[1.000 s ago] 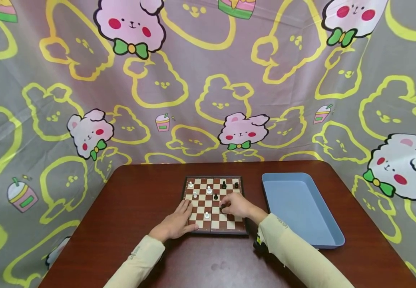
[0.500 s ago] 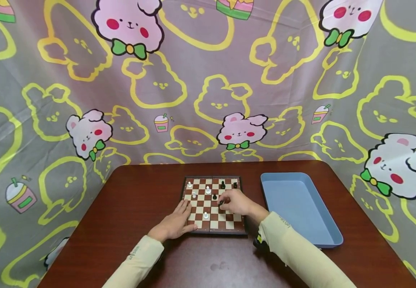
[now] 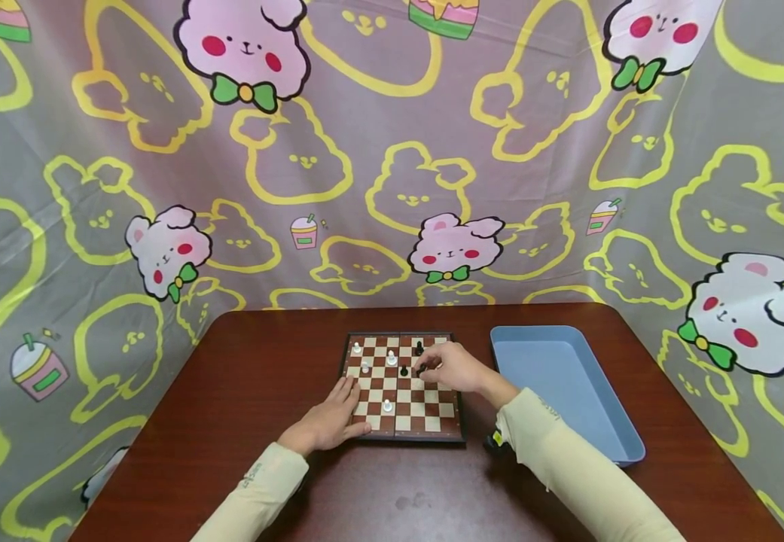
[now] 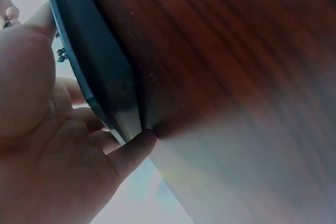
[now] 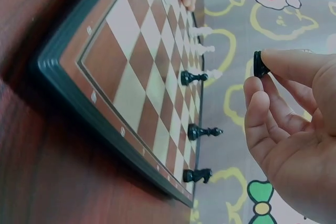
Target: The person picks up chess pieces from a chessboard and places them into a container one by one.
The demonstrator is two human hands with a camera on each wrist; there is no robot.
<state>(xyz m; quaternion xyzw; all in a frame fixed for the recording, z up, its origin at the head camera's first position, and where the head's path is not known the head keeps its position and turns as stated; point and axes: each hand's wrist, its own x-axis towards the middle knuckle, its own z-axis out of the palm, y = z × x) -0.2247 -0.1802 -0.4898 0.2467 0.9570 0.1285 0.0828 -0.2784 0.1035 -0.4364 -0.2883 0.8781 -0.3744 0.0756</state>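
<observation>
A brown-and-cream chessboard (image 3: 428, 421) lies flat on the table. My left hand (image 3: 324, 423) rests along its left edge, fingers nearly straight and thumb by the near-left corner. Over the board's right half, my right hand (image 3: 458, 367) pinches a black chess piece (image 5: 258, 64) between thumb and fingers, raised above the squares; the fingers cover most of it. Near that hand stand a black pawn (image 5: 193, 78), a taller black piece (image 3: 419, 348) and a black knight (image 5: 197, 175). Several white pieces occupy the left half, among them a white pawn (image 3: 388, 406) toward the near side.
To the right of the board sits a shallow blue tray (image 3: 564, 361), partly behind the right forearm. The dark red wooden table (image 3: 263, 354) is enclosed by a cartoon-patterned curtain (image 3: 364, 173) at the back and sides.
My right hand has moved away from me toward the far side of the board, carrying the black piece. The left hand keeps its place at the left edge.
</observation>
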